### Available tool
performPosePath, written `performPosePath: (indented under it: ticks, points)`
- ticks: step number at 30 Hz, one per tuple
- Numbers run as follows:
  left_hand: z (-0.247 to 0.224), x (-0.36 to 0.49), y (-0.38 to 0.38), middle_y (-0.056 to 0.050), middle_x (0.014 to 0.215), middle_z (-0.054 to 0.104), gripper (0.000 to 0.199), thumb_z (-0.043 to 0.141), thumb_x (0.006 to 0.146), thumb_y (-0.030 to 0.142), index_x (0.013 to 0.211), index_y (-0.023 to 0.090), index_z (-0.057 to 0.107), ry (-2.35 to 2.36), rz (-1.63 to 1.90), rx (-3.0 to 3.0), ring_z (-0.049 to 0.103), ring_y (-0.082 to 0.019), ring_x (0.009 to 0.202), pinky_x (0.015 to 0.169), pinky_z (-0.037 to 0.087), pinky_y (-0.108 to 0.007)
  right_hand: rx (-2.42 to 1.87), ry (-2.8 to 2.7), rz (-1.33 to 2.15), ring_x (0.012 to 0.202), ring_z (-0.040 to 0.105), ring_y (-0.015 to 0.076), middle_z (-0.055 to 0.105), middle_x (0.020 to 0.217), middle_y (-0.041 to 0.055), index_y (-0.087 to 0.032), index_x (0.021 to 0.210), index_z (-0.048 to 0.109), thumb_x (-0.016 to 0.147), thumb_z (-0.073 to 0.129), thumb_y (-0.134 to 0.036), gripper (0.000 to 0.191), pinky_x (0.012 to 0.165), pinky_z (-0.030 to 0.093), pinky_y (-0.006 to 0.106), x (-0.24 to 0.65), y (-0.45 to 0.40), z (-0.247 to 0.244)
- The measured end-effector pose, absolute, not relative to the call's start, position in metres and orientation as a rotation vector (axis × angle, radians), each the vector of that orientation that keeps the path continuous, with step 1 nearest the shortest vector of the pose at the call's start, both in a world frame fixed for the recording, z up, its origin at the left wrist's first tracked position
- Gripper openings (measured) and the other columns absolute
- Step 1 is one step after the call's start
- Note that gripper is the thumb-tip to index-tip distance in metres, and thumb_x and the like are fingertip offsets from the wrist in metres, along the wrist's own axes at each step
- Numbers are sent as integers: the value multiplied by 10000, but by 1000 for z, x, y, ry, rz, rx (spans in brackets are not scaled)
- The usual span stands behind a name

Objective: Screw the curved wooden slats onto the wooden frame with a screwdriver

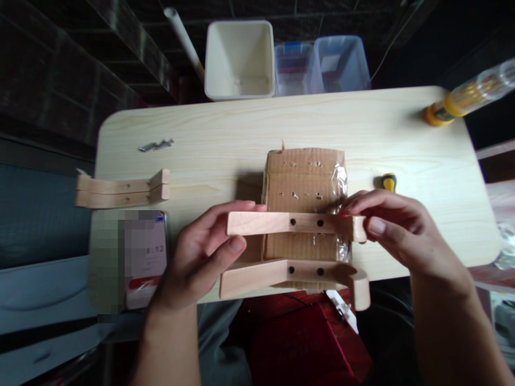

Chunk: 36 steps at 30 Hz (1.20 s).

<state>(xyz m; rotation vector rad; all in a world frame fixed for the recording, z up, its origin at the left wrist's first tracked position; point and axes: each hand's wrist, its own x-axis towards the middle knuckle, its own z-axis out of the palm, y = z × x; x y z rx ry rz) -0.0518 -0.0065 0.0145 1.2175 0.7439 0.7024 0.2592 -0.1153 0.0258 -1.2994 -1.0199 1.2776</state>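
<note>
A light wooden hook-shaped piece (273, 222) with two dark screw holes spans between my hands, above a cardboard box (306, 179). Its left end sits between the thumb and fingers of my left hand (201, 252), which are closed lightly on its edges. My right hand (398, 225) pinches the knobbed right end, thumb in front and fingers behind. A similar wooden piece (257, 276) lies across the box's near end, below the held one. Small punctures in several rows mark the box top, and clear tape shines along its right side.
Two more wooden pieces (120, 193) lie together at left, near a phone (147, 262) and metal screws (156, 145). A yellow-black screwdriver handle (389, 182) is right of the box. A clear tube with a yellow base (450, 107) stands at far right. Plastic bins (239, 59) stand behind the table (217, 128).
</note>
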Motion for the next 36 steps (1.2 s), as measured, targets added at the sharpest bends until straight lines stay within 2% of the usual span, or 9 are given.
performPosePath:
  ticks: [3, 7, 11, 19, 24, 28, 36]
  points:
    - [18, -48, -5, -108, 1369, 790, 397, 765, 1011, 397, 1375, 240, 745, 762, 720, 1237, 726, -275, 1307, 1145, 555, -342, -1275, -997, 1295, 777, 702, 137, 819, 1106, 28, -330, 1097, 848, 969, 802, -433, 171, 662, 609, 255, 259, -113, 25]
    - [13, -50, -1, -122, 1429, 755, 593, 732, 984, 629, 1456, 271, 712, 725, 688, 1262, 676, -295, 1348, 1152, 528, -349, -1266, -977, 1321, 796, 701, 131, 817, 1082, 20, -343, 1105, 842, 986, 776, -444, 169, 632, 598, 222, 258, -109, 27]
    - [6, -53, 2, -126, 1433, 750, 689, 667, 959, 757, 1457, 284, 716, 745, 698, 1229, 710, -293, 1231, 1057, 569, -358, -1253, -991, 1339, 750, 679, 117, 809, 1044, 15, -345, 1089, 840, 999, 759, -446, 158, 619, 594, 215, 259, -104, 30]
    - [9, -45, -2, -127, 1381, 785, 593, 573, 1046, 689, 1408, 255, 752, 801, 695, 1255, 716, -297, 1246, 1086, 540, -376, -1274, -1009, 1355, 808, 697, 130, 810, 1024, 32, -331, 1091, 834, 1014, 739, -439, 163, 635, 579, 205, 259, -106, 29]
    - [19, -33, -7, -142, 1287, 823, 668, 587, 998, 770, 1333, 235, 807, 863, 752, 1087, 721, -339, 1260, 1121, 520, -435, -1248, -1003, 1346, 810, 699, 112, 805, 1024, 16, -355, 1092, 834, 1018, 743, -408, 129, 642, 575, 175, 259, -109, 25]
    - [22, -26, -12, -125, 1265, 833, 634, 557, 1030, 742, 1287, 228, 826, 880, 779, 979, 715, -332, 1297, 1143, 516, -436, -1226, -981, 1340, 814, 698, 107, 812, 1041, 17, -356, 1094, 839, 1017, 748, -391, 124, 624, 561, 163, 257, -109, 24]
    - [18, -28, -13, -107, 1263, 837, 591, 581, 1028, 727, 1237, 237, 838, 926, 756, 942, 722, -319, 1304, 1174, 514, -429, -1218, -948, 1331, 795, 707, 140, 821, 1007, 50, -300, 1042, 855, 994, 774, -349, 106, 614, 569, 210, 254, -106, 25]
